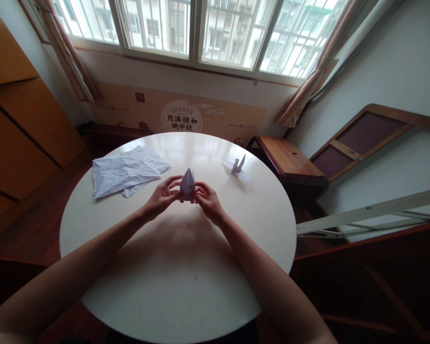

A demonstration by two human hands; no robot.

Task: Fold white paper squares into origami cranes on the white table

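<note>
Above the middle of the white round table, a folded piece of white paper point(188, 185) is held upright, pointed at the top with a crease down its centre. My left hand point(164, 193) pinches its lower left side between thumb and fingers. On the opposite side, my right hand point(208, 198) grips the lower right edge in the same way. The fingertips behind the paper are partly hidden. A folded paper crane point(237, 165) stands on the table to the right, beyond my right hand.
Several creased sheets of paper point(127, 169) lie overlapping at the table's left. The round white table point(179, 286) has a glossy top. A wooden side table point(290, 155) stands past its right edge, and a printed banner point(215, 114) hangs below the barred windows.
</note>
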